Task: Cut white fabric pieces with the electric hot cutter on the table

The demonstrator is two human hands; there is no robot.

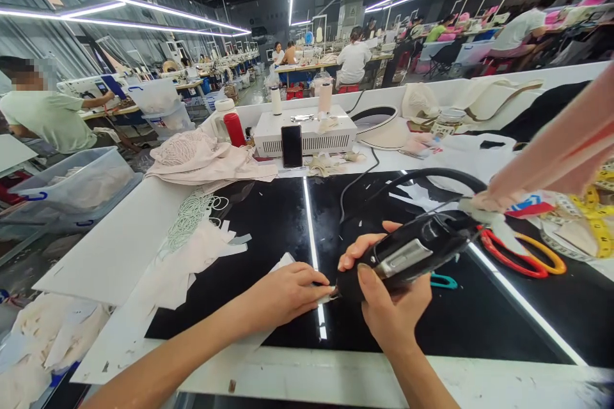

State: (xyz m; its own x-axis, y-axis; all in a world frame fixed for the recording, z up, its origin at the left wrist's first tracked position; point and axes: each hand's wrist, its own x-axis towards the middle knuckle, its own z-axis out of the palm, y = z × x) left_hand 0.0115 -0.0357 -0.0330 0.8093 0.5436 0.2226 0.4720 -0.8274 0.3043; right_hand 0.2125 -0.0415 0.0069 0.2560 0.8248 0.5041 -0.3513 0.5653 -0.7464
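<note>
My right hand [391,294] is wrapped around a black handheld power tool [407,255], with a shiny metal plate on its side and a narrow tip pointing left. At that tip, my left hand [292,291] pinches a pale piece of fabric [284,261] against the glossy black work surface [220,300]. Most of this fabric is hidden under the hand and wrist. A black cord [432,174] and a pink cloth strip [551,134] meet at the tool's rear end.
Red-and-orange-handled scissors [513,252] and a teal-handled item [444,281] lie to the right. White scraps [201,249] and green cord [189,214] lie left. Behind stand a white control box [307,131] and a phone [292,146]. A person [43,108] works at far left.
</note>
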